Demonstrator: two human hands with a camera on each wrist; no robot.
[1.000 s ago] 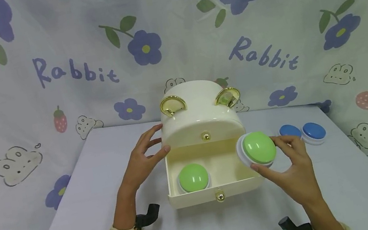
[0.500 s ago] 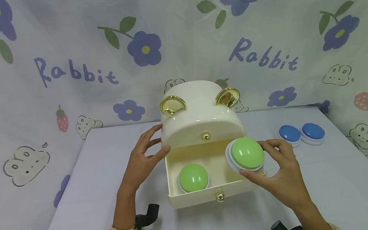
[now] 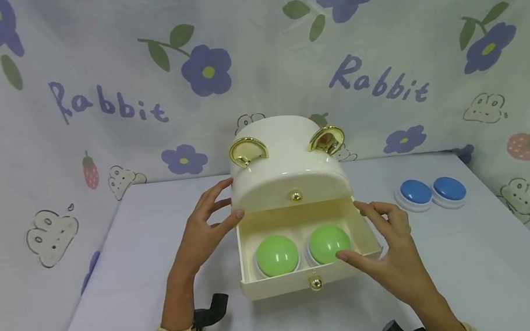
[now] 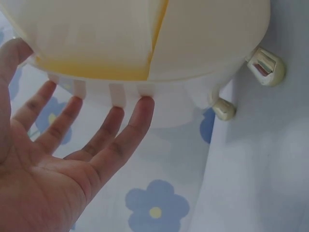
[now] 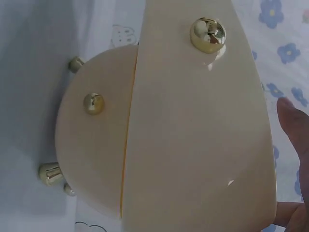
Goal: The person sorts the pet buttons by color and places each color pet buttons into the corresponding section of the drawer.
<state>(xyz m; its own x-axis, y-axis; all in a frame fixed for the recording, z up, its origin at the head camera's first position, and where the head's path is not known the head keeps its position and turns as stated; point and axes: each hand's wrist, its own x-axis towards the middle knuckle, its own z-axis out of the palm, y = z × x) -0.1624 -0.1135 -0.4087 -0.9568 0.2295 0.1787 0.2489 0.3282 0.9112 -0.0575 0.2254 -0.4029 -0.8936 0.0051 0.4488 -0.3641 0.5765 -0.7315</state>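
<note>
The left green disc [image 3: 276,255] and right green disc [image 3: 329,242] sit side by side in the pulled-out drawer [image 3: 276,288]. The right hand [image 3: 392,255] is spread wide, thumb by its disc, can't tell if touching. I'd lift straight up so nothing drags. The left hand [image 3: 198,236] is splayed against the white case [image 3: 291,181]; light bracing should do.

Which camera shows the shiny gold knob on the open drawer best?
The right wrist view: the gold knob looks biggest there, with nothing covering it. The head view shows it small, on the front of the open drawer; the left wrist view doesn't show it.
</note>
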